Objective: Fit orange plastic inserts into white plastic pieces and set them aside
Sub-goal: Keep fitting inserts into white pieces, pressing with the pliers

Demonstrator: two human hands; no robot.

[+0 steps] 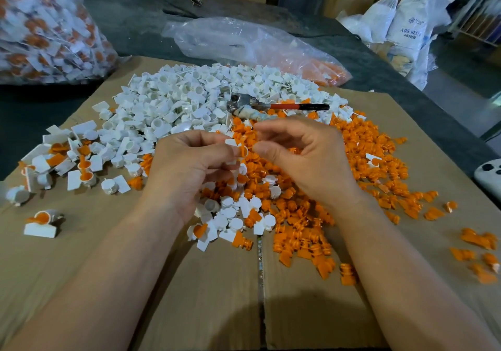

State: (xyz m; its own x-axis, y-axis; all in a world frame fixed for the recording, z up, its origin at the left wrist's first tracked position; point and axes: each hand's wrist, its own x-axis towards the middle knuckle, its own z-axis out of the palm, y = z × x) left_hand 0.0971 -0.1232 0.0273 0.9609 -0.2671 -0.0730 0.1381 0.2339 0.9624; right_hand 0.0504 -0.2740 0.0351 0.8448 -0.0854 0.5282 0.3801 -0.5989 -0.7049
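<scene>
Cardboard sheet (189,296): lying on the dark tabletop (130,25), carrying the white-piece heap.
White-piece heap (184,98): sitting at the sheet's far middle.
Orange inserts (311,215): spreading right of and nearer than the heap, touching it.
Left hand (187,166): hovering at the heap's near edge, grip pinching one white piece (232,144).
Right hand (303,155): hovering beside that piece, fingers curling; whether its grip is holding anything, cannot tell.
Red-handled tool (271,105): lying on the heap's right edge.

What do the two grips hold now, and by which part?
The left grip pinches a small white plastic piece with an orange insert by its flat tab. Whether the right grip holds anything cannot be told.
</scene>
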